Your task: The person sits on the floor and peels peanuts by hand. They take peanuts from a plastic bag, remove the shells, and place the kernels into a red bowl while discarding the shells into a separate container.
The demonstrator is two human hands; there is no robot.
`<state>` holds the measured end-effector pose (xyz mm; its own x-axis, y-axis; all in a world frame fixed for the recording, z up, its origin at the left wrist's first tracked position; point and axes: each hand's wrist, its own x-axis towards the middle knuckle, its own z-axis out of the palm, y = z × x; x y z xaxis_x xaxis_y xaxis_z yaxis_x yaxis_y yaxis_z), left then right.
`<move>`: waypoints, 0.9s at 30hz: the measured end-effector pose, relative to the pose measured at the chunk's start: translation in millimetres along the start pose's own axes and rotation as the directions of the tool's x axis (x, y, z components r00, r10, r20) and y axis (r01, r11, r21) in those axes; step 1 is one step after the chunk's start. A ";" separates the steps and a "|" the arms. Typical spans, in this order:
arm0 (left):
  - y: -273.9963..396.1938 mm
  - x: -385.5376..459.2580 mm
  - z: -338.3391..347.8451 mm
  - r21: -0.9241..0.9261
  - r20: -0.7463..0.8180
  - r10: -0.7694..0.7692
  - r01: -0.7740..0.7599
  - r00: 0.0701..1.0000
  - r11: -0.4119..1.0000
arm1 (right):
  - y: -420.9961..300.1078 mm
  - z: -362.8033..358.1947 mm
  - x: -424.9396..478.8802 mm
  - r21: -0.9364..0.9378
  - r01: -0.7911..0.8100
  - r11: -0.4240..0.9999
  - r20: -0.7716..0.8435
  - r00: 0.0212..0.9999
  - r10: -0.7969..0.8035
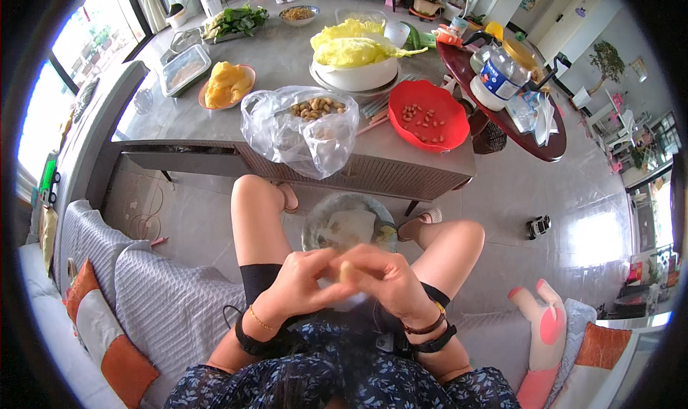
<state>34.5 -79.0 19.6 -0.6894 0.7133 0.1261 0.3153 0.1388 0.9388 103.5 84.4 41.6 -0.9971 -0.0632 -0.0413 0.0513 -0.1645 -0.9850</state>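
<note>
My left hand (pixel 309 283) and my right hand (pixel 384 280) meet over my lap, fingertips pinched together. Between them is a small pale tan peanut (pixel 348 272), blurred and partly covered by the fingers. Ahead on the table a clear plastic bag (pixel 322 146) lies gathered around unshelled peanuts (pixel 317 108). To its right, a red scalloped bowl (pixel 454 119) contains several loose peanut kernels (pixel 424 116). Below my hands, between my feet, stands a round bin (pixel 317 226) with pale litter inside.
On the grey table (pixel 258 76) are a bowl of yellow dough-like food (pixel 228 84), a lidded container (pixel 185 70), leafy greens (pixel 236 22) and cabbage leaves (pixel 352 46) over a white bowl (pixel 355 77). A large jar (pixel 500 76) stands on a dark red stool (pixel 548 148).
</note>
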 end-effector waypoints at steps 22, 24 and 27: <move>5.6 -6.5 9.2 -0.438 0.015 -0.179 0.168 0.984 0.883 | 9.1 19.7 1.7 -0.426 0.241 0.872 -0.133 0.937 -0.324; 2.1 -8.4 14.8 -0.530 0.039 -0.269 0.248 0.962 0.811 | 16.1 23.0 3.5 -0.404 0.239 0.883 -0.207 0.916 -0.342; -1.5 -6.6 29.8 -0.688 -0.049 -0.423 0.276 0.905 0.671 | 19.1 25.5 7.4 -0.392 0.188 0.900 -0.286 0.905 -0.314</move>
<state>58.0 -63.4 7.8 -0.7892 0.5531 -0.2669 -0.4274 -0.1826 0.8854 98.5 55.7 26.8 -0.9347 0.2762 0.2239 -0.1632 0.2260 -0.9604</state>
